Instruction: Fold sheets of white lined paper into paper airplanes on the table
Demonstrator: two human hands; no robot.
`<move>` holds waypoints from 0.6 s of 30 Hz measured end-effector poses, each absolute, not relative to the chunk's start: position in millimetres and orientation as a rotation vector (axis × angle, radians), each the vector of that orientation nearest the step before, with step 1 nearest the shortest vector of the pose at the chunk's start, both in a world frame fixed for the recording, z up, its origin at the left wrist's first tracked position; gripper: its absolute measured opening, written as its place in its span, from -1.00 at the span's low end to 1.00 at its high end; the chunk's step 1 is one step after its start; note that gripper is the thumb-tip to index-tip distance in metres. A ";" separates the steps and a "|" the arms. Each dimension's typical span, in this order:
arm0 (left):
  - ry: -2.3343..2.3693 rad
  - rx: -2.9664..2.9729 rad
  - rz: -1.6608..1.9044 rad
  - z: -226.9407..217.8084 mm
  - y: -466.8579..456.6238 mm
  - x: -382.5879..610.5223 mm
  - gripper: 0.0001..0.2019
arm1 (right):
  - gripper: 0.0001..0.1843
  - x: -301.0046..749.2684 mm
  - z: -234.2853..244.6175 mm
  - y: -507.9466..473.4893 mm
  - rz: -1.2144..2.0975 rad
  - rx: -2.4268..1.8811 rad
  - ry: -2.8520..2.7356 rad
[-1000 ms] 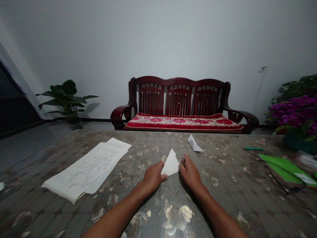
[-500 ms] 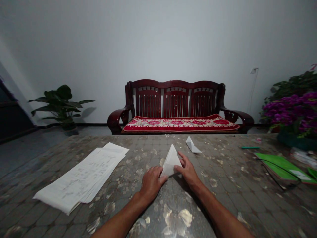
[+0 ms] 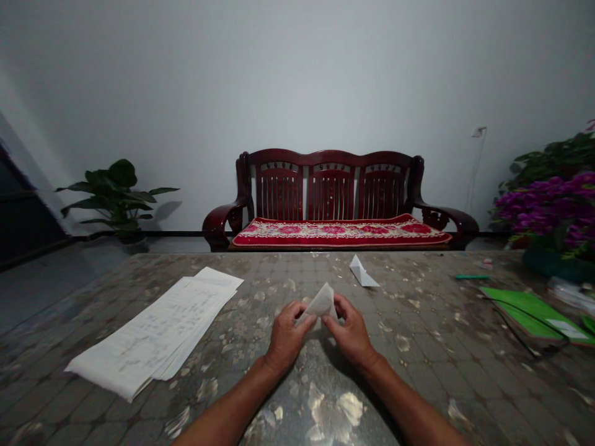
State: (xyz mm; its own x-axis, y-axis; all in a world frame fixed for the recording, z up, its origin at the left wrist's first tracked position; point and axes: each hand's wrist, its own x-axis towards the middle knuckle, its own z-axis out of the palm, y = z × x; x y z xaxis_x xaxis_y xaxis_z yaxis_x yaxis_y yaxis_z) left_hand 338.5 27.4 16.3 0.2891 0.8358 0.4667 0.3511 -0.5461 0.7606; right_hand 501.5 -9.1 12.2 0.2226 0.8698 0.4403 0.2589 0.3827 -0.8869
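Note:
A folded sheet of white paper (image 3: 320,302) is held between my two hands, its peak pointing up and away from me. My left hand (image 3: 287,334) grips the paper's left corner, thumb on the near side and fingers behind. On the other side my right hand (image 3: 349,329) pinches the right edge in the same way. The fingertips behind the paper are partly hidden. Beyond my right hand, a small folded paper boat (image 3: 361,272) lies on the patterned tabletop (image 3: 260,396).
Several written sheets (image 3: 158,334) are stacked at the left. To the right lie a green pen (image 3: 471,277), a green booklet (image 3: 520,310), black-framed glasses (image 3: 530,350) and a pot of purple flowers (image 3: 553,207). A wooden bench (image 3: 330,192) stands beyond the table.
The paper has tilted and its peak is lower. My right hand has shifted from its upper right edge to grip the right corner, and both hands now hold it symmetrically.

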 end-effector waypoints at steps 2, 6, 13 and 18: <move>1.040 2.004 1.232 14.9 26.6 338.5 -0.85 | -0.41 503.3 12.4 -11.3 0.412 -1.147 -1.364; 1.020 2.023 1.291 14.0 25.3 337.0 -0.86 | -0.51 509.2 17.4 -15.5 0.075 -1.059 -1.473; 0.990 2.155 1.282 14.1 24.8 334.7 -0.88 | -0.69 510.6 24.1 -18.5 -0.056 -1.020 -1.514; 0.924 2.252 1.282 15.5 24.3 332.2 -0.87 | -0.71 509.5 27.1 -20.0 0.039 -0.991 -1.598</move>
